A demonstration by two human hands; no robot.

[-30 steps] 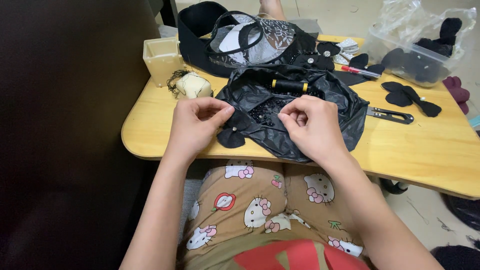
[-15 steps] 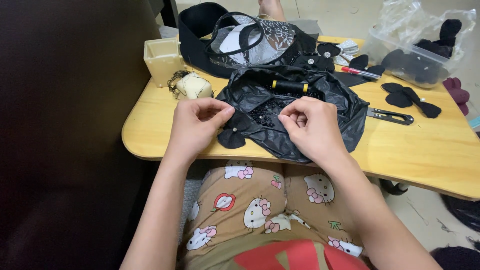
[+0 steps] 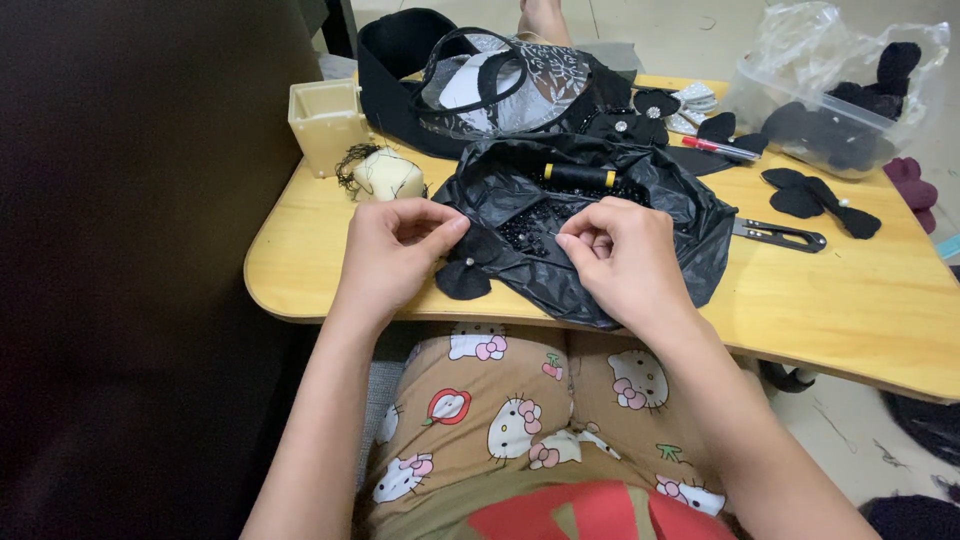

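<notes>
Wooden lap table (image 3: pixel 800 310) over patterned lap. Left hand (image 3: pixel 392 250) pinches black fabric bow (image 3: pixel 470 268) at near edge of black plastic bag (image 3: pixel 640 200). Right hand (image 3: pixel 625 255) over bag, fingertips pinched together; what they hold too small to tell. Black thread spool (image 3: pixel 580 176) inside bag. Thread snips (image 3: pixel 780 236) right of bag. Clear plastic tub (image 3: pixel 840 90) beyond bag, right.

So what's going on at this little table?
A person seated at a small wooden table is doing beadwork. The left hand pinches a black fabric bow; the right hand pinches something too small to identify, over a black plastic bag holding beads and a thread spool.
</notes>
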